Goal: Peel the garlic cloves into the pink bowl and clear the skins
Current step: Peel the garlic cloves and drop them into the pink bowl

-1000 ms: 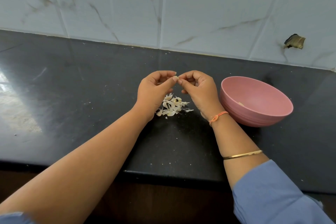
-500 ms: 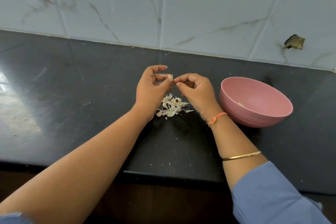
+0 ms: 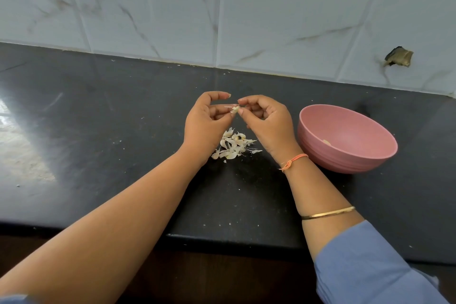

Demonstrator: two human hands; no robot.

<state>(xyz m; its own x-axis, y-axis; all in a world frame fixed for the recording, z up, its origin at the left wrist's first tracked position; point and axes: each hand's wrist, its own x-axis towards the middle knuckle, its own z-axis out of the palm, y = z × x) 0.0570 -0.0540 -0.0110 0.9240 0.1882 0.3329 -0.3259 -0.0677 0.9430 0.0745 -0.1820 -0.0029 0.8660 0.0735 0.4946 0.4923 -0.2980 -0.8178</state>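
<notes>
Above the dark counter, my left hand (image 3: 207, 123) and my right hand (image 3: 267, 122) meet fingertip to fingertip. Between them is a small pale garlic clove (image 3: 235, 109) with skin sticking out; both hands pinch it. A heap of white garlic skins (image 3: 233, 144) lies on the counter right under the hands. The pink bowl (image 3: 345, 138) stands to the right of my right hand, with one pale piece (image 3: 327, 142) showing inside near its near rim.
The black stone counter (image 3: 123, 131) runs back to a white marble-tiled wall (image 3: 271, 20) with a broken hole (image 3: 398, 57) at the right. Tiny skin crumbs dot the counter. The counter's front edge (image 3: 234, 237) lies close to my arms.
My left hand's fingers have spread a little and the clove shows more plainly between the fingertips. A strip of skin now sticks out from it. The bowl and skin heap are unmoved.
</notes>
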